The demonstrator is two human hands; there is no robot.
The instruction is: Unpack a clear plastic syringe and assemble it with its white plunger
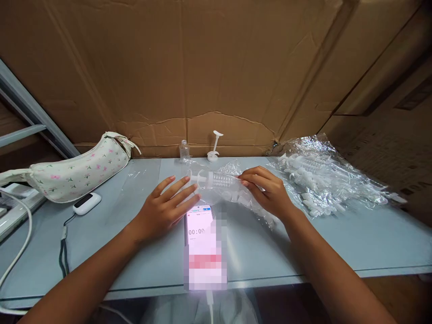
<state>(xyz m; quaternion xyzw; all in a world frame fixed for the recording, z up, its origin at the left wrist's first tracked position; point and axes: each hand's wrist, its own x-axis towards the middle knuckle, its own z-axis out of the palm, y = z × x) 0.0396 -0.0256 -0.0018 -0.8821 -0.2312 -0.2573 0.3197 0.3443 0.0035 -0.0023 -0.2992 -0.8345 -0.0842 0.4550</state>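
Note:
A clear plastic syringe [221,180] with a marked barrel and a white plunger lies sideways above the table, in or against a clear plastic bag [202,196]. My right hand [265,188] pinches its right end, thumb and fingers together; whether the bag is also in that pinch is hard to see. On the other side, my left hand [170,202] is open with fingers spread, its tips close to the plunger end. More clear plastic pieces [248,201] lie partly under my right hand. Below the left fingertips, a phone [200,243] shows a timer.
At the back stand a small clear bottle [184,150] and a white plunger-shaped piece [215,146]. A bag of plastic parts [312,175] is on the right. A floral pouch [81,168], a white device [87,203] and a power strip [25,209] occupy the left. Cardboard [151,72] walls the rear.

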